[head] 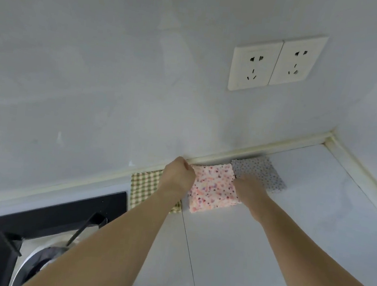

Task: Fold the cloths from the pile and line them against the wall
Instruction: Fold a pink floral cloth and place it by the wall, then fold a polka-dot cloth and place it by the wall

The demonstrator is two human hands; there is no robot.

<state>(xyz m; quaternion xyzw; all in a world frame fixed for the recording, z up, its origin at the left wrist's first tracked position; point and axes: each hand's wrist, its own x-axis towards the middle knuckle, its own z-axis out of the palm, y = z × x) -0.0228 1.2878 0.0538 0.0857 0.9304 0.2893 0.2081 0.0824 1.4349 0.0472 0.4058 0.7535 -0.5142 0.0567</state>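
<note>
Along the back edge of the counter, right under the wall, there's a little row of folded cloths going. Furthest left, partly under the left forearm, sits a green checked cloth. The left hand is curled into a fist at the far left corner of the pink floral cloth, looks like it's pinching that corner to nudge it up against the trim. The right hand is on the pink cloth's right edge, but I honestly can't tell if the fingers are gripping or just pressing, they're tucked out of sight. Just past that hand is a grey dotted cloth, touching the pink one. My guess is both hands are squaring the pink one so it lines up. Count: three cloths, two hands, two sockets above the right hand, plus a stove down left.
</note>
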